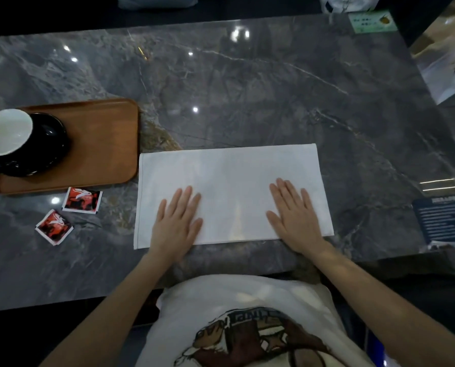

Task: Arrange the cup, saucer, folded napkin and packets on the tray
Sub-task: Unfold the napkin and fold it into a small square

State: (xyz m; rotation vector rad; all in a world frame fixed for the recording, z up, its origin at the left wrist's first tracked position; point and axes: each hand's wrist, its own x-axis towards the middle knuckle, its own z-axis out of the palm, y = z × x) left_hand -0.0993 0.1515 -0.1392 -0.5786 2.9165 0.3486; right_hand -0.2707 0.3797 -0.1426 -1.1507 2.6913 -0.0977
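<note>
A white napkin point(231, 176) lies flat as a wide rectangle on the grey marble table, in front of me. My left hand point(177, 223) rests palm down on its near left part, fingers spread. My right hand point(295, 215) lies flat on its near right part. To the left, a brown wooden tray point(107, 144) holds a black saucer point(54, 152) with a black cup point(6, 135), white inside, standing on it. Two red-and-black packets point(82, 200) point(54, 227) lie on the table just in front of the tray.
The grey marble table point(274, 88) stretches wide beyond the napkin. A dark blue printed card point(443, 221) lies at the right edge, a green card point(372, 21) at the far right, and a shiny bag point(443, 62) stands at the far right corner.
</note>
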